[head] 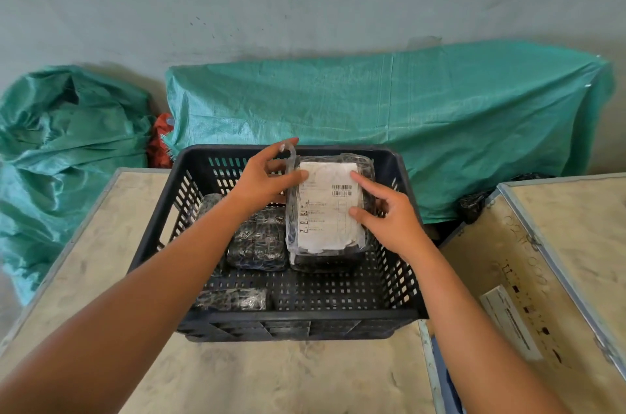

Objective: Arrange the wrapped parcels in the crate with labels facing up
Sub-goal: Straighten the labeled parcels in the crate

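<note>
While left hand (267,176) and right hand (389,213) grip labelled parcel (327,210) at crate (305,315) far-right corner, placing looks under way; next, lower flat, label up.

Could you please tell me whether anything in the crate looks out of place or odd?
Yes. A loose strip of clear wrap sticks up from the far-left corner of the labelled parcel, by the left hand. The middle parcel, front parcel and back-left parcel show no label on top.
</note>
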The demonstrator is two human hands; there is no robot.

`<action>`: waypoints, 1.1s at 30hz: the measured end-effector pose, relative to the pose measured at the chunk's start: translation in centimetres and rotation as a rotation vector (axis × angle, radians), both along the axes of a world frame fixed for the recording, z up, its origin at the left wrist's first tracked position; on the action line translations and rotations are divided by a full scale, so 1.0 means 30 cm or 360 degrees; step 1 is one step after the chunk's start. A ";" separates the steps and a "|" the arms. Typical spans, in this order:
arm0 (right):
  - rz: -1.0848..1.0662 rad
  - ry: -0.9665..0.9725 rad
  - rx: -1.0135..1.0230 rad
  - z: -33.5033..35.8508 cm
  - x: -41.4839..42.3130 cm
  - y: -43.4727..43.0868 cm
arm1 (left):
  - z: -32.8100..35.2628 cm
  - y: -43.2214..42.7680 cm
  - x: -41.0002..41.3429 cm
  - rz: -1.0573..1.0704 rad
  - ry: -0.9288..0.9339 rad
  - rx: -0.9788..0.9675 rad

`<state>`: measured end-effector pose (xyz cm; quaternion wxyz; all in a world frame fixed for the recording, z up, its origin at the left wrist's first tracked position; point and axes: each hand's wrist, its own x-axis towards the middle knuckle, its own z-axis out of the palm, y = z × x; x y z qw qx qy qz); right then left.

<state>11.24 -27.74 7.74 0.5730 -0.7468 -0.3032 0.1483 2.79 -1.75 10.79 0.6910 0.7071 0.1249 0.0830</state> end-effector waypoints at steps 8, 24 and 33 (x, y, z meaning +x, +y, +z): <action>-0.0085 0.0347 -0.0166 -0.102 0.108 0.082 | -0.162 -0.068 0.044 -0.0054 0.0290 0.0723; 0.0130 0.0483 -0.0880 -0.297 0.122 0.124 | -0.396 -0.061 0.059 -0.0687 0.0650 0.1065; -0.0029 0.0360 -0.0784 -0.294 0.073 0.119 | -0.337 -0.116 0.041 -0.0521 0.0786 0.1276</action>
